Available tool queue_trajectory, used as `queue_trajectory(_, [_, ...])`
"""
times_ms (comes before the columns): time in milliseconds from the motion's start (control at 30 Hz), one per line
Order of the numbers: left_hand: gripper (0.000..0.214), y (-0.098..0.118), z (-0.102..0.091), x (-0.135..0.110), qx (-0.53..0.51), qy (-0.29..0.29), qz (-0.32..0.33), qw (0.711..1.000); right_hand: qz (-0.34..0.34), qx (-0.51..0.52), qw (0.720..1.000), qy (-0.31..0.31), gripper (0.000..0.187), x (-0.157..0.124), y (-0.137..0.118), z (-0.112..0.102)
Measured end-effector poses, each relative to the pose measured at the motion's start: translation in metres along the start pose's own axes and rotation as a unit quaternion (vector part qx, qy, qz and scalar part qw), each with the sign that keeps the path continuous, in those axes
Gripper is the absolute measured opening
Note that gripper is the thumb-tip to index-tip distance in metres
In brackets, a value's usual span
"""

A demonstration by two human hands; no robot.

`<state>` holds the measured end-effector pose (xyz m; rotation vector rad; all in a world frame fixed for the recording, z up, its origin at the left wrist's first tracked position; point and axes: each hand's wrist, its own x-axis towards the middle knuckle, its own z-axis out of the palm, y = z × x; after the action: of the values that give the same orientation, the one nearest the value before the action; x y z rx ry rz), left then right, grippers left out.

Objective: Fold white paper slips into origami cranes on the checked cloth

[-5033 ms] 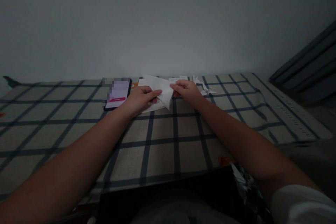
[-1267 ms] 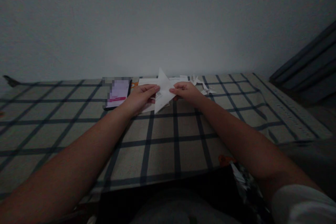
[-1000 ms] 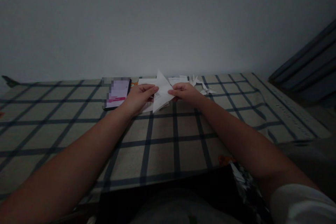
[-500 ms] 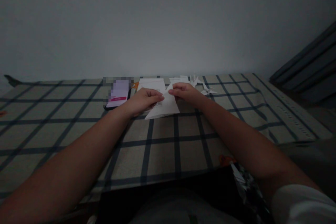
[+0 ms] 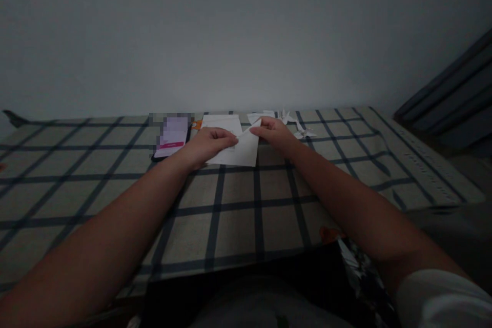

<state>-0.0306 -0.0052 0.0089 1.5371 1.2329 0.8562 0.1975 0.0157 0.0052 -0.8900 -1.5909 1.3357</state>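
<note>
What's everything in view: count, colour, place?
held paper: one, white, centre
flat paper: at least one, white, beyond held paper
folded paper: several, white, centre right
phone: one, dark-edged, centre left
cloth: one, beige, blue checks, beneath phone
wall: one, grey, behind
striped fabric: one, grey, right edge
unclear object: one, dark, far left
dark patch: one, black, bottom centre
sleeve: one, white, bottom right
forearms: two, bare, bottom left and right
left hand: one, pinching held paper
right hand: one, pinching held paper

Held sheet [image 5: 246,154]: smooth matt paper. Folded pieces [image 5: 305,133]: creased paper. Tablecloth [image 5: 238,225]: matt cloth. Wall [image 5: 246,36]: matt.
</note>
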Motion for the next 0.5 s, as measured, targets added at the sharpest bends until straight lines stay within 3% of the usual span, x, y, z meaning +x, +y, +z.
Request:
queue_trajectory(200, [0.031,0.0028,0.0012,-0.0022,-0.002,0.030,-0.010,0.999,0.004,0.019,0.999,0.025,0.023,0.0032,0.0022,-0.0001])
queue_trajectory(267, [0.029,0.0059,0.0023,-0.0041,0.002,0.034,0.001,0.999,-0.001,-0.016,0.999,0.035,0.020,0.0039,0.0027,-0.0011])
queue_trajectory(333, [0.025,0.0080,0.0025,-0.0054,0.040,0.033,0.018,0.998,-0.047,-0.096,0.993,0.057,0.021,0.0037,0.0025,-0.0030])
queue_trajectory(400, [0.023,0.0077,0.0015,-0.0054,0.077,0.021,0.038,0.996,-0.135,-0.207,0.967,0.055,0.029,0.0021,0.0010,-0.0047])
queue_trajectory(500, [0.023,0.0028,-0.0008,-0.0040,0.106,-0.011,0.075,0.991,-0.232,-0.346,0.908,-0.043,0.024,-0.0026,-0.0042,-0.0047])
